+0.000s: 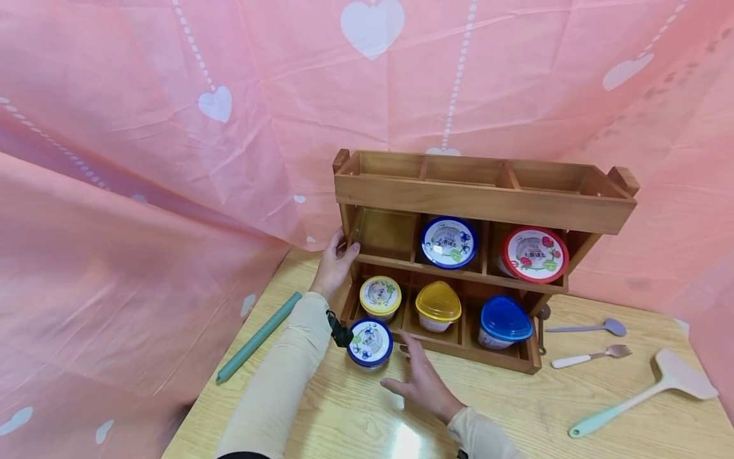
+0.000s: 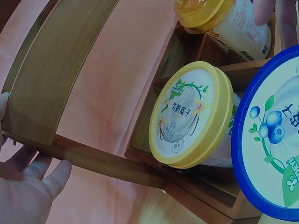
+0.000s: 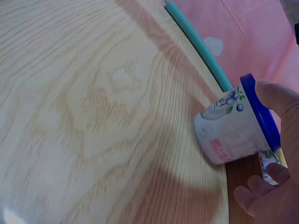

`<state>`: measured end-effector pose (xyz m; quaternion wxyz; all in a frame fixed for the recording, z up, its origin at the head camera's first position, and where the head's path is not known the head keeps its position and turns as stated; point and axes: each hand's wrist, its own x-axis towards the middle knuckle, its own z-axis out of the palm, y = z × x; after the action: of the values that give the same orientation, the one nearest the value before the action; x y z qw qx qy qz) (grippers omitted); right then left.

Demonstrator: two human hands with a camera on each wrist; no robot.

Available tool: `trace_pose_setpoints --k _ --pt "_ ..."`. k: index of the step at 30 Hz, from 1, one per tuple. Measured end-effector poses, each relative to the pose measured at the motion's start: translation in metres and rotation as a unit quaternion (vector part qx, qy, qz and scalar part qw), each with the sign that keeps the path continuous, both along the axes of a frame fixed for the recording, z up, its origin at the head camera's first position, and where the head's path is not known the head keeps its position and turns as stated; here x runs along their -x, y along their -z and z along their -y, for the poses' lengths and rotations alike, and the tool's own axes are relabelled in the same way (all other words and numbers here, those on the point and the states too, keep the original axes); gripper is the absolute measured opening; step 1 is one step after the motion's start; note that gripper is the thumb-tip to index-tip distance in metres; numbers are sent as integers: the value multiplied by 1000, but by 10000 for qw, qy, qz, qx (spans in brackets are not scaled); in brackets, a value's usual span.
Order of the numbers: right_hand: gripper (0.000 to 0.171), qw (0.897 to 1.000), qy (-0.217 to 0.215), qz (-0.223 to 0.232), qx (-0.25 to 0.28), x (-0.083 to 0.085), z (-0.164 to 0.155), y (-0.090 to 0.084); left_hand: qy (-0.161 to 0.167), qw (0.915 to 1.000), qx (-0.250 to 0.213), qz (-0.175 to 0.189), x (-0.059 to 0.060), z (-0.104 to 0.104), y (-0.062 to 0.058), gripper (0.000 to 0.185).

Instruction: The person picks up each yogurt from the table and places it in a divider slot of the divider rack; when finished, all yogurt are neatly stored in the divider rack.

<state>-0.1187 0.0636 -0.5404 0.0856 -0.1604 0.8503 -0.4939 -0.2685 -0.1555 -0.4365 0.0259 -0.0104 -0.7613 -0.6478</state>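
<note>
My left hand (image 1: 335, 268) is at the left side of a three-tier wooden rack (image 1: 482, 199). Its thumb and fingers lie on either side of the rack's side board, seen in the left wrist view. A blue-lidded tub (image 1: 369, 343) with blueberries on its label stands on the table in front of the rack, below my left forearm. Just right of that tub, my right hand (image 1: 425, 382) has its fingers spread and holds nothing. The right wrist view shows the tub's white side (image 3: 229, 130) beside the loosely bent fingers.
The bottom tier holds a yellow-lidded tub (image 1: 380, 297), a yellow-domed cup (image 1: 438, 305) and a blue-domed cup (image 1: 503, 322). Blue-lidded (image 1: 449, 242) and red-lidded (image 1: 534, 254) tubs sit above. A green rod (image 1: 258, 338) lies left; a spatula (image 1: 642, 392) and fork (image 1: 590, 357) lie right.
</note>
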Motion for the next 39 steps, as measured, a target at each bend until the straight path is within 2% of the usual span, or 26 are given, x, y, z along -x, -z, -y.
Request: trace_pose_setpoints --k 3,12,20,30,34,39 --pt "103 10000 41 1 61 4 10 2 -17 10000 -20 16 0 0 0 58" --pt "107 9989 251 378 84 13 31 10 -7 10000 28 44 -1 -1 -1 59" --pt "111 9977 525 397 166 17 46 11 -16 10000 31 84 -2 -2 -2 58" --pt "108 9972 598 426 136 19 51 13 -39 9999 41 128 -3 -1 -3 59" --pt "108 9970 602 449 184 17 49 9 -40 9999 39 143 -3 -1 -3 59" --pt "109 9963 689 396 333 12 41 -5 -31 9999 74 116 -3 -1 -3 59"
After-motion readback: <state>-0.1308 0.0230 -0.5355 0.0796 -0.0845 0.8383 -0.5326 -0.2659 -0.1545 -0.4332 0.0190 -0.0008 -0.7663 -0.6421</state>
